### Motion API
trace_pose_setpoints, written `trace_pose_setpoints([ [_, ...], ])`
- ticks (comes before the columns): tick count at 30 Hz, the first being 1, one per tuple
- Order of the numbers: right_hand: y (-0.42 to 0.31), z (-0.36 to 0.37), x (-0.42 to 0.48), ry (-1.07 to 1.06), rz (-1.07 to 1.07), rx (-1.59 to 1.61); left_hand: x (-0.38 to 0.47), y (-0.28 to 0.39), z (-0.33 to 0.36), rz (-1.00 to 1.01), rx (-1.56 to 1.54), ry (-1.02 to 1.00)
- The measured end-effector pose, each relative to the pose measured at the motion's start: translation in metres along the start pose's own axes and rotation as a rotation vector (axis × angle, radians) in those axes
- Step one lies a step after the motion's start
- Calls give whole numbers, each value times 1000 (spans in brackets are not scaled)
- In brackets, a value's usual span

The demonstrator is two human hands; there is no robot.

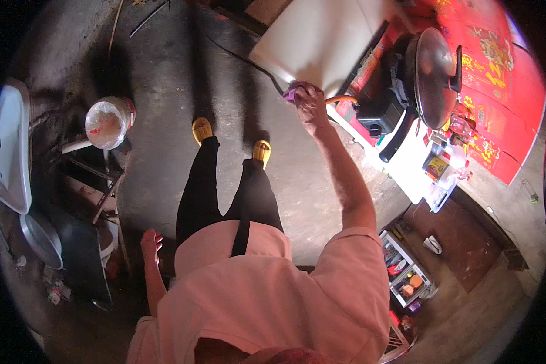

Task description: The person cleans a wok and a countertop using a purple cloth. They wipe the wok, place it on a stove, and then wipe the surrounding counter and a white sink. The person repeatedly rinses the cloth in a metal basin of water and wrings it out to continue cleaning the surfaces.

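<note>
My right hand (310, 107) is closed over a crumpled purple cloth (291, 94), pressed to the near edge of a smooth white panel (318, 41). Just beside my fingers runs an orange hose (341, 98). To the right of that hand sits a black pan with a glass lid (432, 77); its long black handle (398, 136) points toward me. My left hand (151, 247) hangs low at my side, away from any object, its fingers loosely curled and slightly apart with nothing visible in them.
Red cardboard (496, 91) stands behind the pan, with bottles and jars (441, 168) near it. At left are a bag-lined bucket (104, 123), a white basin (11, 145) and a metal bowl (41, 239). A dark cable (255, 63) crosses the concrete floor (164, 91).
</note>
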State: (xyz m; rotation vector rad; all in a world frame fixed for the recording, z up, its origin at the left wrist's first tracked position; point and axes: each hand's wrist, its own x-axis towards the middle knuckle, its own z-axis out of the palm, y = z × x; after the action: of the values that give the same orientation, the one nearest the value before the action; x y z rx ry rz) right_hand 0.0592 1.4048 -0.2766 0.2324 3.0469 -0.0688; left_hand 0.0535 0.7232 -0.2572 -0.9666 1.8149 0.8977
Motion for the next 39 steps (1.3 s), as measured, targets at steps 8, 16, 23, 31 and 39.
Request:
trace_pose_setpoints([
  [8,21,5,-66,283,105,-175,-35,-93,59,-24,141,-64],
  [16,87,68,-149,377,53,-98,-113,-155,141,36,349,32],
  [23,183,32,-337,163,321,367,-144,-257,140,-56,642,-66],
  [31,268,20,-548,328,1212,227,-175,-274,153,-79,348,96],
  [39,344,-18,-275,515,387,180,-171,-270,173,-93,474,11],
])
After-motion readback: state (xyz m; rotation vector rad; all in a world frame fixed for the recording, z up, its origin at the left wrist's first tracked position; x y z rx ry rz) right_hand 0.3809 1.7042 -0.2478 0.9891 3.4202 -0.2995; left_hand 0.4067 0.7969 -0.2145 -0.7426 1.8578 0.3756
